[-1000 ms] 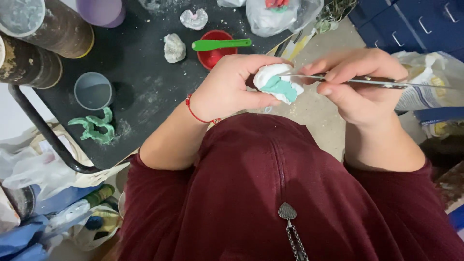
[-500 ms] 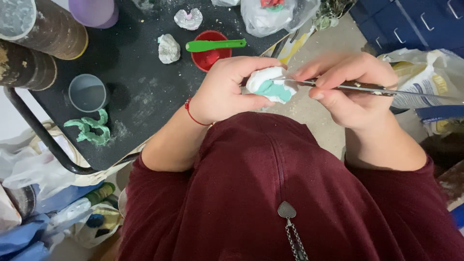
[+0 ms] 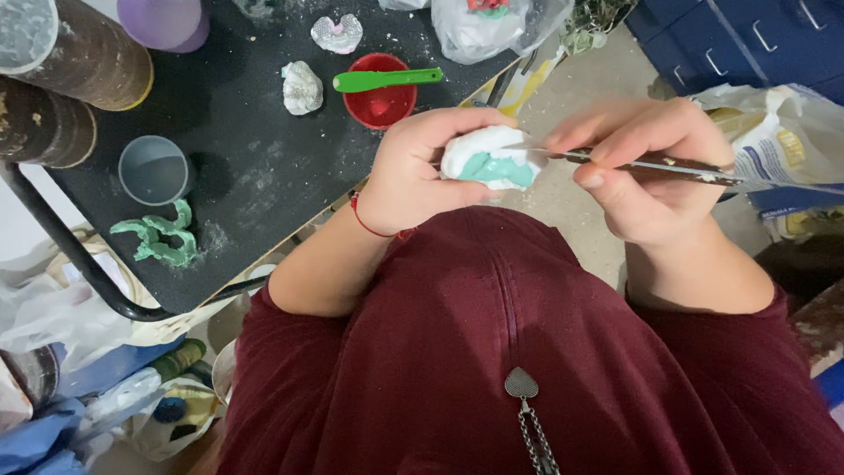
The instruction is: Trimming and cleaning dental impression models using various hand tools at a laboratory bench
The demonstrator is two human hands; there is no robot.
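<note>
Left hand (image 3: 413,171) still grips the white-and-teal moulded lump (image 3: 489,158), now raised slightly; right hand (image 3: 655,167) pinches the thin metal-tipped tool (image 3: 651,164), apparently scraping.

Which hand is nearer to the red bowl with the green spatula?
The left hand, holding the white and teal piece, is just below the red bowl. The right hand, with the thin tool, is farther right.

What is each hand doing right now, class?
Left hand: closed around a white and teal lump.
Right hand: closed on a thin metal tool, tip at the lump.
</note>
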